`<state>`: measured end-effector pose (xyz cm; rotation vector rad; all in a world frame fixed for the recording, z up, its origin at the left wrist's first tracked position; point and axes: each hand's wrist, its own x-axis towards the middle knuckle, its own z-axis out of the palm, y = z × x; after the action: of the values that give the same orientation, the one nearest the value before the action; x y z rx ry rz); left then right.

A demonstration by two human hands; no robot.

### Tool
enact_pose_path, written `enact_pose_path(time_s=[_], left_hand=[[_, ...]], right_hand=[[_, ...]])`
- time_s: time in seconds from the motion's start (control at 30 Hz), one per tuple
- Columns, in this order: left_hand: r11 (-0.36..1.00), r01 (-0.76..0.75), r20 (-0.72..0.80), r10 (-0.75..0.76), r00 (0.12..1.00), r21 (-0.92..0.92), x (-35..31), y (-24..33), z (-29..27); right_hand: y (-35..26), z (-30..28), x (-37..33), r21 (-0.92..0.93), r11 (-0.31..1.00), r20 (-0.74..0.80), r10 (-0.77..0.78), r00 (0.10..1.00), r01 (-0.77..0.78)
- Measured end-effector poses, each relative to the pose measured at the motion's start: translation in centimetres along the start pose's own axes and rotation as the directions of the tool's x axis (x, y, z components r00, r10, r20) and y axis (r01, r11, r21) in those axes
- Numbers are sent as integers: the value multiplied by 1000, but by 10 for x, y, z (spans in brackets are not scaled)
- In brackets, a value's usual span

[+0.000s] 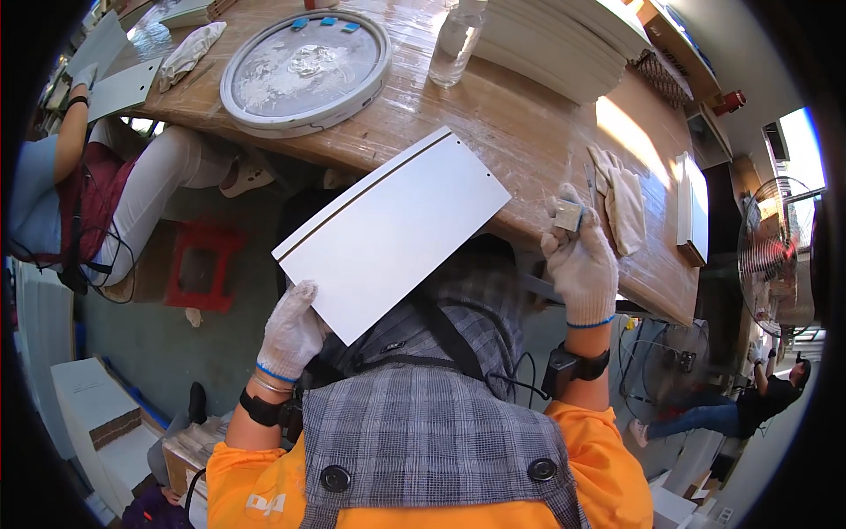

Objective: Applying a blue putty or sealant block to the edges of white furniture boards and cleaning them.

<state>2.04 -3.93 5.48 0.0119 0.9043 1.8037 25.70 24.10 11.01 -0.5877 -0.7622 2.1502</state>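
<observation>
My left hand (293,332), in a pale knitted glove, grips the near left corner of a white board (397,238). The board is tilted, its far end over the table's edge and its near end above my lap. A dark groove runs along its left long side, and small holes sit near the far end. To the right of the board, my gloved right hand (582,264) is raised at the table's edge. Its fingers are closed on a small flat scraper (567,215), pale and square. My right hand does not touch the board.
On the table (520,141) stand a round grey lid (264,93) with white paste, a clear bottle (456,44) and stacked white boards (555,44). Spare gloves (619,198) lie right. A co-worker (167,167) sits left; a fan (780,251) stands right.
</observation>
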Motion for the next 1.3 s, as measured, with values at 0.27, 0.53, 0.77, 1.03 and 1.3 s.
enact_pose_path(time_s=[0.27,0.53,0.77,1.03,1.3], left_hand=[[989,-68,72,59,996,132,7,8,30],[977,27,112,-52,992,210,-1,16,48],[885,17,184,-116,976,466,11,10,41],[850,1,194,-122,973,527,2,26,48],[850,-5,235,-140,962,526,5,23,42]], right_hand=[[20,40,16,248,882,335,310,890,-401],[31,107,39,-148,942,415,336,845,-302],[60,171,43,-692,286,719,187,670,663],[102,201,59,-323,228,915,322,242,919],[113,209,64,-152,153,936,338,93,976]])
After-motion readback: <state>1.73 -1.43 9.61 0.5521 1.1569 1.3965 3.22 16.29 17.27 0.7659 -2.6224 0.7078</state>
